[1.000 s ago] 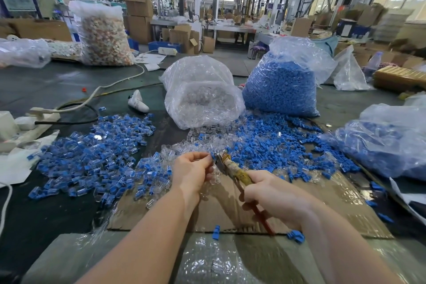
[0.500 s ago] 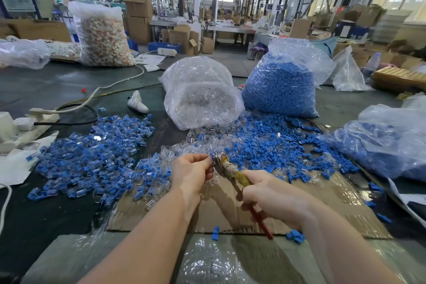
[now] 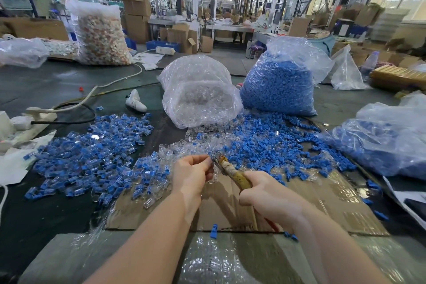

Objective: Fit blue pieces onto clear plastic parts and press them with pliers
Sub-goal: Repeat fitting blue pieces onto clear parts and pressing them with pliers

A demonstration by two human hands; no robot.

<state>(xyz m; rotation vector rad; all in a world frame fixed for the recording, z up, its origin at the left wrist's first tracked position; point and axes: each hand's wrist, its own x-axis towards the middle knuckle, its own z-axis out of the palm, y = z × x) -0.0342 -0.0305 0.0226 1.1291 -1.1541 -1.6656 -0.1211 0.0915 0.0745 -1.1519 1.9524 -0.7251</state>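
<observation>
loose blue pieces [image 3: 272, 145]: bright blue | assembled parts [image 3: 87, 159]: clear with blue inserts, toward the table's left edge | far bags: one clear [image 3: 200, 94], one filled blue [image 3: 279, 85] | pliers [image 3: 232, 172]: yellowed wrap, red handle end | cardboard [image 3: 322, 200]: brown | table [image 3: 46, 80]: dark green

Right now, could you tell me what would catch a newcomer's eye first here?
Two clear sacks stand mid-table: the bag of blue pieces right of the bag of clear plastic parts. In front, the left hand pinches something small at the tip of the pliers, which the right hand grips.
</observation>
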